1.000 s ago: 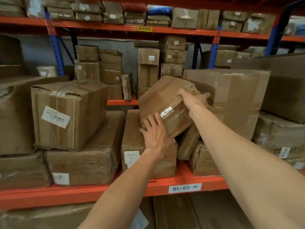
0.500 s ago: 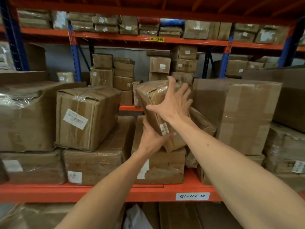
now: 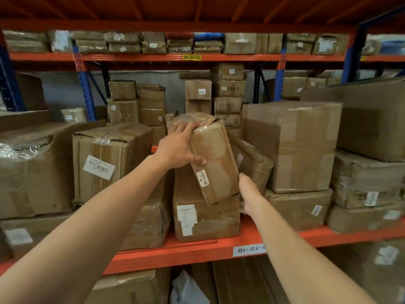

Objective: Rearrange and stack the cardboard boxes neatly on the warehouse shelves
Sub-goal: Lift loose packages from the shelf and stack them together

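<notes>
At frame centre, the left hand grasps the top left edge of a tilted cardboard box resting on a lower box. The right hand reaches beside its bottom corner; its grip is hidden.

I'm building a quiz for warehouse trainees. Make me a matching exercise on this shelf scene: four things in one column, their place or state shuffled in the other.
Things
1. tilted box
2. left hand
3. right hand
4. yellow tag

Places or states
A. on the upper orange beam
B. low, beside the tilted box's bottom right corner
C. leaning on the labelled box beneath it
D. grip around the tilted box's upper left edge

Pairs: 1-C, 2-D, 3-B, 4-A
</notes>
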The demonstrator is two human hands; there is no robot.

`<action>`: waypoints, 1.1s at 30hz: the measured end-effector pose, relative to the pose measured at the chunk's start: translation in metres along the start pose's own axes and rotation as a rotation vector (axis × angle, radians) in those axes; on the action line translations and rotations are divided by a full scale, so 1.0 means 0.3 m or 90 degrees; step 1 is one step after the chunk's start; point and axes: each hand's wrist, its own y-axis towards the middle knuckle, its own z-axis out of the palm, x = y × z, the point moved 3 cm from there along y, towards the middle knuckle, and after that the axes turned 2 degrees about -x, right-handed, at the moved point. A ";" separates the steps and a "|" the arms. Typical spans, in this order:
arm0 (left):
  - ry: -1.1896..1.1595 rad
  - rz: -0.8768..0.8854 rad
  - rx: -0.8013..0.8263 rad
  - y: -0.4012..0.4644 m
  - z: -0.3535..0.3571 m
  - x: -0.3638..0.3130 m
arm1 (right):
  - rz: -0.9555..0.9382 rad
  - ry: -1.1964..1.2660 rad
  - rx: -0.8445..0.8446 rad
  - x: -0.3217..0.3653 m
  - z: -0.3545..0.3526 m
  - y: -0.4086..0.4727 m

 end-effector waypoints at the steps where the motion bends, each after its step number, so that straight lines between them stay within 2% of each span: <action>1: 0.010 -0.008 0.004 -0.001 -0.008 -0.006 | 0.062 0.072 0.029 -0.030 0.008 0.005; 5: 0.021 -0.063 0.033 0.011 -0.062 -0.012 | 0.210 0.332 0.169 -0.088 0.077 -0.007; 7: -0.027 -0.173 0.041 0.039 -0.096 -0.011 | 0.232 0.408 0.206 -0.087 0.127 -0.032; 10: -0.095 -0.381 0.035 0.054 -0.106 0.019 | 0.207 0.454 0.176 -0.054 0.203 -0.058; 12: -0.142 -0.489 0.049 0.022 -0.085 0.080 | 0.221 0.449 0.152 -0.027 0.245 -0.066; 14: -0.246 -0.569 0.021 -0.041 -0.065 0.165 | 0.210 0.409 0.153 0.007 0.274 -0.074; 19: -0.585 -0.744 -0.058 -0.239 0.066 0.305 | 0.056 0.241 0.093 0.084 0.299 -0.076; 21: -0.670 -0.769 -0.072 -0.300 0.147 0.330 | 0.000 0.191 0.087 0.073 0.302 -0.057; 24: -0.685 -0.750 -0.083 -0.335 0.182 0.382 | -0.014 0.126 0.123 0.014 0.329 -0.034; 26: -0.658 -0.749 -0.073 -0.335 0.163 0.420 | -0.021 0.054 0.147 -0.001 0.343 -0.032; 28: -0.544 -0.736 -0.039 -0.322 0.122 0.453 | -0.034 -0.024 0.165 0.014 0.353 -0.026; 31: -0.164 -0.609 0.074 -0.270 0.044 0.467 | -0.073 -0.095 0.143 0.019 0.376 -0.005; 33: 0.187 -0.440 0.055 -0.207 -0.014 0.438 | -0.096 -0.116 0.128 0.011 0.398 0.009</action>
